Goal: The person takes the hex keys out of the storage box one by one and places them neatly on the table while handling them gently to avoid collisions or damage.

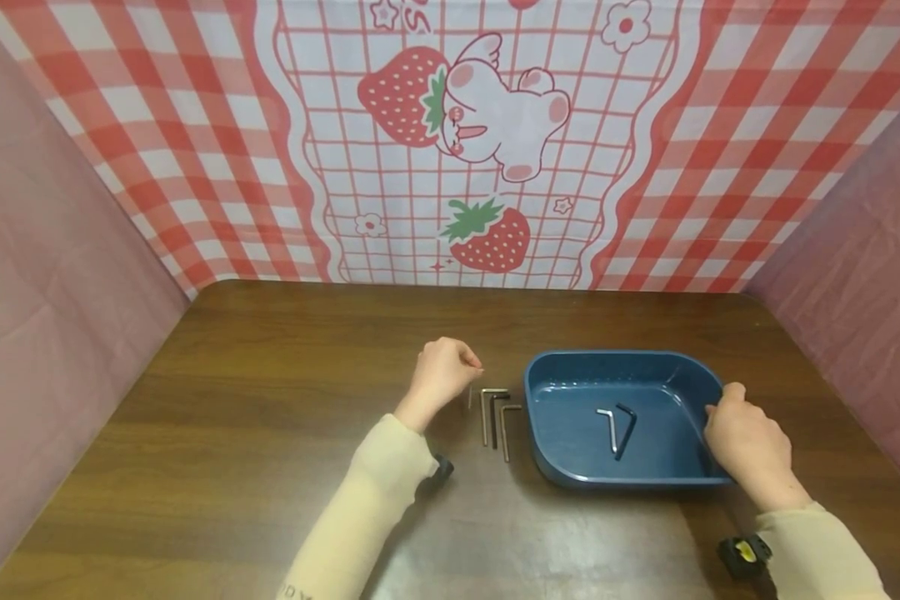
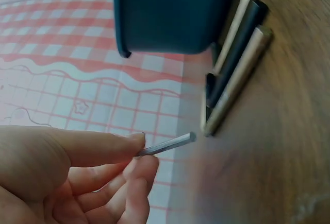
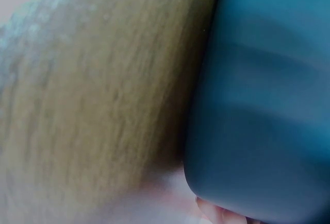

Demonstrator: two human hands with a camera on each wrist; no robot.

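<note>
The dark-blue rectangular tray (image 1: 573,437) with rounded corners is plain. Inside it, a silver L-shaped metal hex key (image 1: 612,429) contrasts with a black L-shaped metal hex key (image 1: 627,437). Outside, two brassy L-shaped hex keys (image 1: 504,435) flank a black one (image 1: 493,427). The wooden table (image 1: 270,375) shows brown grain; the hanging cloth (image 1: 217,167), red-and-white gingham with red strawberries (image 1: 491,242); the fabric sleeves (image 1: 367,500), pale yellow.

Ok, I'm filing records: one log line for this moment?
Left hand: pinches hex key; right hand: grips tray; tray: two keys; table: three keys
</note>
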